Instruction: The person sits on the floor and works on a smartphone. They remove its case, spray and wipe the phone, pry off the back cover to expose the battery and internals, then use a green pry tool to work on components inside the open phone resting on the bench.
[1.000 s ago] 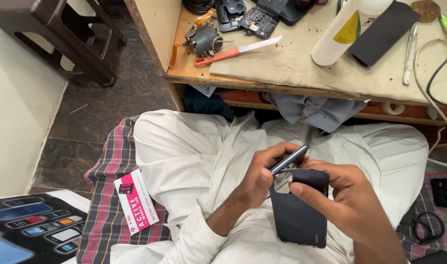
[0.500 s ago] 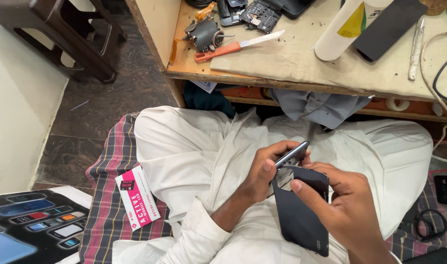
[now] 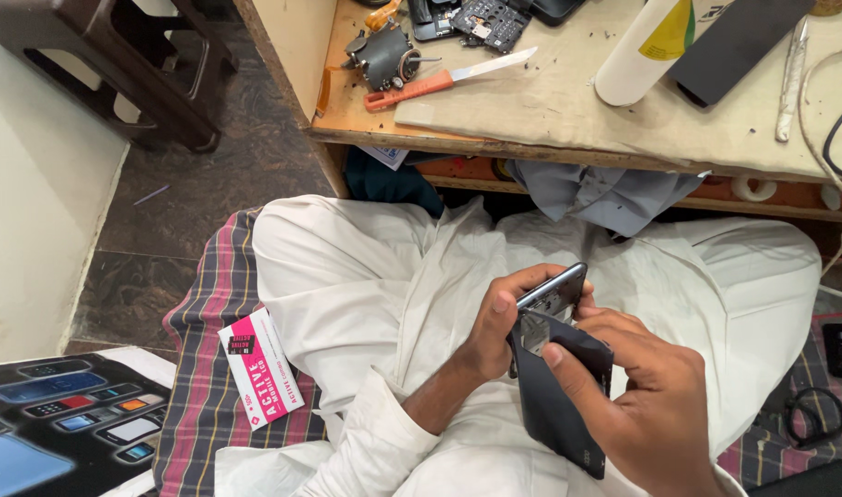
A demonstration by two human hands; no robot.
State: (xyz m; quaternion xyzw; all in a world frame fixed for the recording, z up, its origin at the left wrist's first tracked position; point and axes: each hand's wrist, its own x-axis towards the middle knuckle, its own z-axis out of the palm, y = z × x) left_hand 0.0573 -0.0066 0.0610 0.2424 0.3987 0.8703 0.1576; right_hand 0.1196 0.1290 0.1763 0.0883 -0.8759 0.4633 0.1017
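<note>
The person is sitting cross-legged in white clothing, working over the lap. The left hand (image 3: 495, 336) is curling around a dark phone (image 3: 554, 293), thumb lying along its near edge and fingers wrapping behind, so it is gripping the phone firmly. At about five o'clock from the phone, the right hand (image 3: 646, 396) is pinching a black back cover (image 3: 559, 405), thumb pressing on its face and fingers closing behind it; the cover's top is touching the phone's lower end. At nine o'clock from the hands, a pink and white box (image 3: 260, 368) is lying on a checked cloth (image 3: 205, 368). At twelve o'clock, a wooden bench (image 3: 531, 110) is carrying an orange-handled knife (image 3: 444, 80) and a white bottle (image 3: 646, 46)
</note>
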